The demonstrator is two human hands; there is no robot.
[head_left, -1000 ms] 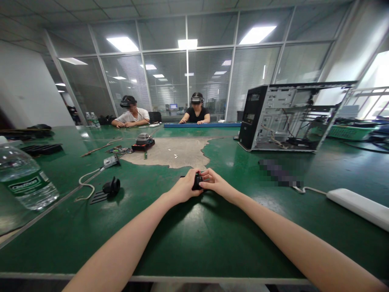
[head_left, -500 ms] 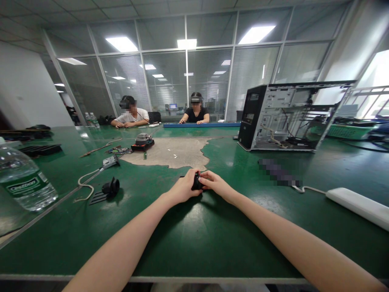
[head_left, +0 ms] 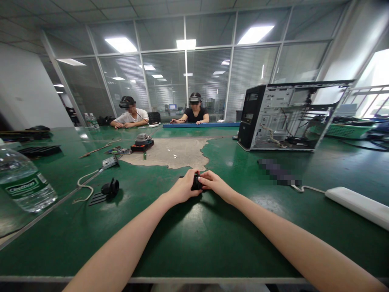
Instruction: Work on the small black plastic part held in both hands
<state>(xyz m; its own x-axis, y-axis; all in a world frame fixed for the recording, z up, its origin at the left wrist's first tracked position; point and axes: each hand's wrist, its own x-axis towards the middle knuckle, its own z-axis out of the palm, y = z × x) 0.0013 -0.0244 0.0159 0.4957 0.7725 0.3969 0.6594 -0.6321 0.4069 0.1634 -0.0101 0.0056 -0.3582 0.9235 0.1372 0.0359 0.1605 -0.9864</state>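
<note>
Head view: the only view supplied; all entries below are taken from it.
Left hand [head_left: 184,188]: curled closed around the left side of a small black part [head_left: 196,183]; the fingers are wrapped over it and the hand is rested low on the mat.
Right hand [head_left: 216,184]: closed on the right side of the same part; the thumb and fingertips are pinched against it, and the fingertips are met by those of the left hand.
Small black part: held between both hands, just above or on the green table mat [head_left: 194,239], near the worn pale patch [head_left: 173,152] in the mat; its exact kind cannot be told.
Left of the hands: a black fan-like piece [head_left: 110,188] is laid on the mat, with a white cable [head_left: 85,182] just beside it; a water bottle [head_left: 22,180] is seen lying at the far left edge.
Further back, left of centre: a small circuit board assembly [head_left: 142,142] is placed on the mat.
Right of the hands: an open computer case [head_left: 282,117] is stood upright well apart; a white power strip [head_left: 357,207] is laid nearer the right edge.
Far side of table: two other people are seated, each with hands on the table; one in a white top [head_left: 131,115], one in a black top [head_left: 196,113].
</note>
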